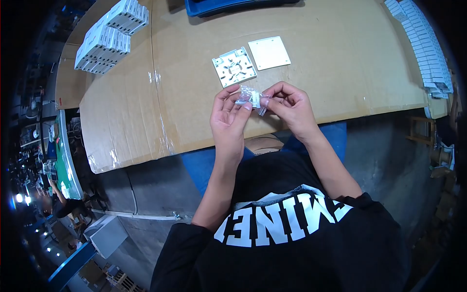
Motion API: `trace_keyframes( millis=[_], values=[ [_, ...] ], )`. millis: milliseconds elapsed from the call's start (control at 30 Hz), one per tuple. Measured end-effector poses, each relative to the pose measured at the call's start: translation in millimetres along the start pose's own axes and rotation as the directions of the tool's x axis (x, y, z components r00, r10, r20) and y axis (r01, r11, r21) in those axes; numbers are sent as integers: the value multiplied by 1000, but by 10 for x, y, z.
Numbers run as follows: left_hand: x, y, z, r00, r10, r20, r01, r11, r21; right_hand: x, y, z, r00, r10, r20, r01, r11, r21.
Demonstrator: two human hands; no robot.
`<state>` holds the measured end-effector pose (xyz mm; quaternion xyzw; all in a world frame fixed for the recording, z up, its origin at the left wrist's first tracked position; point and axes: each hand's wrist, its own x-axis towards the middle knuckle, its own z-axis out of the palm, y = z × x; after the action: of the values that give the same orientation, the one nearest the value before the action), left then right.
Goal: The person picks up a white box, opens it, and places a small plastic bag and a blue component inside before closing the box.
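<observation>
Between my two hands is a small clear plastic bag (251, 96) with white pieces inside, too small to make out. My left hand (228, 109) pinches one side of it between thumb and fingers. At the other side, my right hand (292, 107) grips the bag's edge with thumb and forefinger. Just beyond my hands a square white plastic box base (234, 67) lies on the cardboard-covered table (189, 97), its moulded inside facing up. A flat white square cover (269, 53) rests to the right of that base.
Stacked white boxes (109, 36) stand at the far left of the table. A long row of white boxes (424, 46) lines the right side. Part of a blue tray (219, 7) shows at the back edge. Off to the left, another person sits by a green bench (65, 160).
</observation>
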<state>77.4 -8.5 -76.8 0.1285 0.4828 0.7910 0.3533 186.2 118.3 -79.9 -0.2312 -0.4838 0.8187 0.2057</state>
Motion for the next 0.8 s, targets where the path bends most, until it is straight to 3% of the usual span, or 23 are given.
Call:
trace_keyframes(
  millis=[67, 167, 400, 567, 600, 667, 800],
  values=[
    [4, -8, -3, 1000, -11, 2, 11, 999, -30, 13, 35, 24, 992, -124, 26, 126, 990, -67],
    [3, -55, -25, 1000, -17, -19, 17, 999, -31, 15, 48, -19, 993, -94, -70, 86, 990, -110],
    [-8, -58, -21, 999, -25, 21, 25, 999, -20, -21, 22, 33, 998, -66, -17, 67, 997, 43],
    [0, 13, 1, 996, -48, 72, 49, 999, -11, 4, 76, 30, 968, -250, 37, 251, 968, -22],
    [0, 14, -4, 993, -88, 74, 91, 995, -35, 1, 57, 35, 967, -251, 39, 252, 967, -22],
    [-10, -2, -31, 989, -128, 77, 133, 989, -60, -17, 6, 45, 994, -109, -8, 108, 994, -12],
    [3, -44, -71, 987, -140, 84, 136, 990, 48, -18, -2, 53, 994, -109, 16, 109, 992, -68]
  ],
)
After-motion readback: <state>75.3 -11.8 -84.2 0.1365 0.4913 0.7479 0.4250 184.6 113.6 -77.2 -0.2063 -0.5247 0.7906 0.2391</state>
